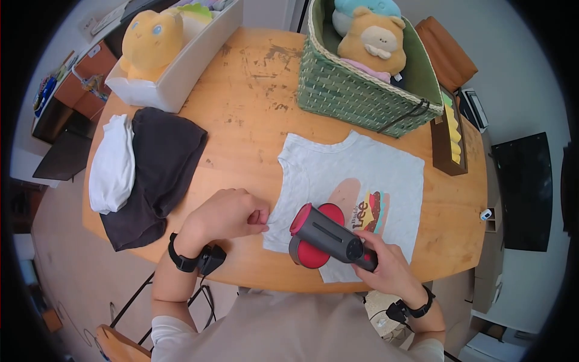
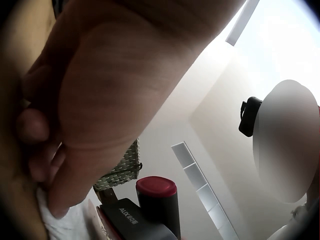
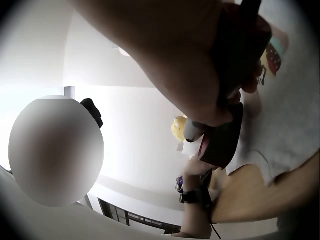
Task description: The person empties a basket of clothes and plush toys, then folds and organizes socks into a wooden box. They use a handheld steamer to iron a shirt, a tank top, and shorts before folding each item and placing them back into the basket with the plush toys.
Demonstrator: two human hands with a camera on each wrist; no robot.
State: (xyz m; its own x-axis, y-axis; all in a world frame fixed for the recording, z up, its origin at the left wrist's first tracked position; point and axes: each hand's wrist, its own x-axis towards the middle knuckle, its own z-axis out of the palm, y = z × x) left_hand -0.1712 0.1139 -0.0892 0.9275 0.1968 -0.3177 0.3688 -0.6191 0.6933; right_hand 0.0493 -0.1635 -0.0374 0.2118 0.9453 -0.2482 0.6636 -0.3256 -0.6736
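Observation:
A light grey sleeveless shirt point(image 1: 392, 163) with a burger print lies spread on the table, neck edge away from the person. The left hand point(image 1: 232, 214) pinches its left side edge near the hem; in the left wrist view, that hand's point(image 2: 105, 95) fingertips meet the pale cloth point(image 2: 55, 222). The right hand point(image 1: 389, 268) grips the handle of a dark grey and red handheld appliance point(image 1: 329, 232), marked AUX in the left wrist view. It is above the shirt's lower left part, covering some cloth; whether it touches is unclear. The right wrist view shows the right hand point(image 3: 200, 95) gripping it from behind.
Dark folded cloth point(image 1: 163, 163) and a white cloth point(image 1: 113, 166) lie at the left of the table point(image 1: 253, 78). Behind stand a white bin point(image 1: 187, 66) and a green woven basket point(image 1: 356, 90), both holding plush toys. A brown box point(image 1: 443, 142) is at the right.

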